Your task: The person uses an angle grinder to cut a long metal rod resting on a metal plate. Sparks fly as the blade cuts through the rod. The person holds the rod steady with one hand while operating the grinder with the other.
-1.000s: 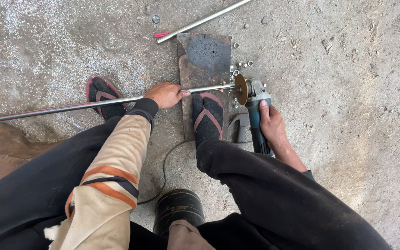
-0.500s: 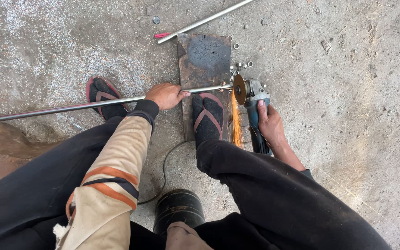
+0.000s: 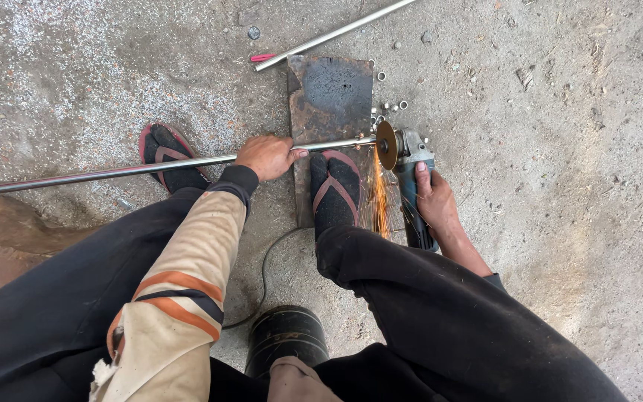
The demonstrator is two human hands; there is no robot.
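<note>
We now see a thick stream of orange sparks (image 3: pixel 378 195) falling from the grinder's disc (image 3: pixel 388 144), where a second ago there were none and half a second ago only a thin streak; the disc has bitten into the end of the long metal rod (image 3: pixel 150 167), so we judge the cut is under way rather than merely lined up. Our left hand (image 3: pixel 266 157) stays closed around the rod, pressing it down just beside the rusty steel plate (image 3: pixel 329 93) that lies on the concrete floor (image 3: pixel 560 112), and it has not shifted. Our right hand (image 3: pixel 434 199) keeps its grip on the body of the angle grinder (image 3: pixel 413 179), which holds the same spot at the plate's right edge. The rod runs far out to the left over the floor, its right end touching the disc. Our right foot in its sandal (image 3: pixel 336 190) rests on the plate, close to the sparks. Small cut rings (image 3: pixel 390 109) lie by the plate's edge, and a second rod (image 3: pixel 333 33) lies beyond it.
</note>
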